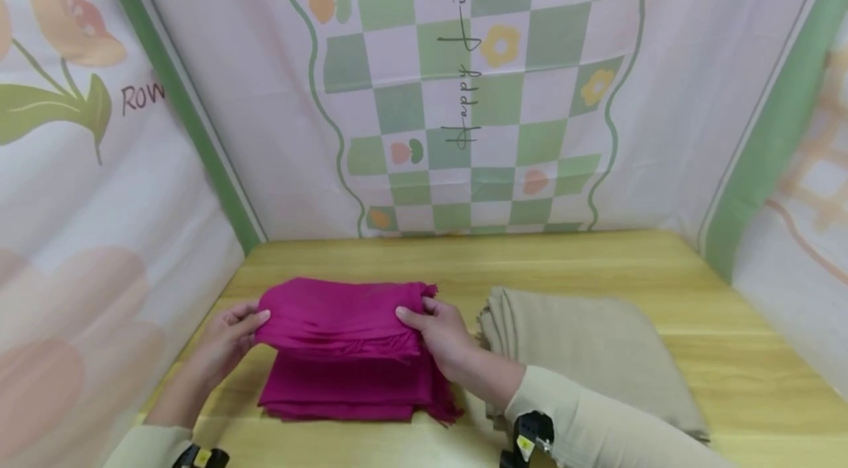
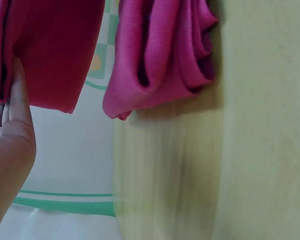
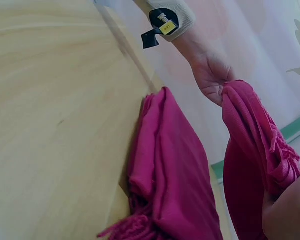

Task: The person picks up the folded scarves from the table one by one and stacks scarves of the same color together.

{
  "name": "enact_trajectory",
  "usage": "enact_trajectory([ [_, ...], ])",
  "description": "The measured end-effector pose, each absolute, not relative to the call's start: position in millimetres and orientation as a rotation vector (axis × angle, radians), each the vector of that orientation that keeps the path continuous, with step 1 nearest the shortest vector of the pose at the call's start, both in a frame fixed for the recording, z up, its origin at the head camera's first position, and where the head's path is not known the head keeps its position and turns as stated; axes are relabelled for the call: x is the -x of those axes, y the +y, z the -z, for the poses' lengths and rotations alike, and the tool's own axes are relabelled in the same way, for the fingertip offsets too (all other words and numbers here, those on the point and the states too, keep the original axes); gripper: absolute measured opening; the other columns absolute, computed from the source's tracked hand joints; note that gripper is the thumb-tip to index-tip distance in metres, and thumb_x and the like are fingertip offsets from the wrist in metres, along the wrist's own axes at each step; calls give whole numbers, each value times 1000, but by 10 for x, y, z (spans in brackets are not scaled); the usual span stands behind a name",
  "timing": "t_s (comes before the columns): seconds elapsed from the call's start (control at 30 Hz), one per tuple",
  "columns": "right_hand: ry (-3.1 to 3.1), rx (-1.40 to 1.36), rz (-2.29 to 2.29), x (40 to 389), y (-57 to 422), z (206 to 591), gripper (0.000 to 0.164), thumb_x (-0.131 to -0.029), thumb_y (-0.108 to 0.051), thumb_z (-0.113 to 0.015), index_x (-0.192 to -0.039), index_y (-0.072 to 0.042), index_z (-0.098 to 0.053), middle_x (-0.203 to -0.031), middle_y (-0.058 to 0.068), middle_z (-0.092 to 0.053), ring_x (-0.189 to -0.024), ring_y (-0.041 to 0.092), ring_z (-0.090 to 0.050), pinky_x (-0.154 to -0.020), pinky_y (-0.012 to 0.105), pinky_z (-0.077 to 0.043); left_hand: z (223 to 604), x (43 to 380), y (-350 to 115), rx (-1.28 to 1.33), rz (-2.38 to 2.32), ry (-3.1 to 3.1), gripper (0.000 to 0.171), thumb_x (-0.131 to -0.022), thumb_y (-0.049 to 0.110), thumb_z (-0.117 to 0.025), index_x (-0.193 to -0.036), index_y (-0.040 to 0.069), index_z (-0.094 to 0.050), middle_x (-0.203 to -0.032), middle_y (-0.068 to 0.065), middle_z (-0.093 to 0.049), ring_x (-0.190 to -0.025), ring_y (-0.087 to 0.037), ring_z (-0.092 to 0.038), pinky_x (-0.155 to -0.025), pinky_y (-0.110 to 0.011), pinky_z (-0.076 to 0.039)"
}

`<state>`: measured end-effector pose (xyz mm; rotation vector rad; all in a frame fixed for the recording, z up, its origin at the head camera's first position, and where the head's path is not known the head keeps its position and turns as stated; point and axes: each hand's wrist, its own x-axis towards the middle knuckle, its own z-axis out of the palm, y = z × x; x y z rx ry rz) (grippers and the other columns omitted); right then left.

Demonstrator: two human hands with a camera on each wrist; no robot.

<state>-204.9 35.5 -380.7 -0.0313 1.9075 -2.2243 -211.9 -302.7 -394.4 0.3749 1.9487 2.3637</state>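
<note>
Both hands hold up a folded magenta scarf layer (image 1: 344, 313). My left hand (image 1: 228, 339) pinches its left end, thumb on top; in the left wrist view the fingers (image 2: 19, 100) lie against the cloth. At the fringed right end, my right hand (image 1: 450, 343) grips with its thumb on top and fingers behind. Directly below, a folded magenta stack (image 1: 347, 383) with a fringed right end lies on the wooden table (image 1: 464, 262). From the wrists, a gap shows between the raised layer (image 3: 245, 145) and this stack (image 3: 170, 165); any join between them is hidden.
A folded beige cloth (image 1: 589, 350) lies to the right of the magenta stack, partly behind the right forearm. Printed fabric walls (image 1: 298, 188) enclose the table at the back and both sides. Each wrist wears a black camera mount (image 1: 530, 435).
</note>
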Motion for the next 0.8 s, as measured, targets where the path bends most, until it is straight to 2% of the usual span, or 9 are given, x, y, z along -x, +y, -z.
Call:
enact_trajectory([
  [0.6,1969,-74,2146,1918,325,3992,53,-90,-21,-70,-132,6,-52,-112,13,-67,-99,23,-65,-92,39,-50,4126,2019,-3101,-295,-2252,1973,28,-98,-4,-49,-95,13,-70,-86,2,-66,-76,-9,-62,-70,-23,-53],
  [0.8,1907,-85,2168,1881,339,4055,50,-91,-16,-69,-131,9,-51,-104,13,-69,-91,22,-67,-85,35,-54,4177,1992,-3132,-240,-2197,1990,26,-96,-3,-51,-96,15,-70,-90,1,-68,-79,-10,-64,-74,-25,-54],
])
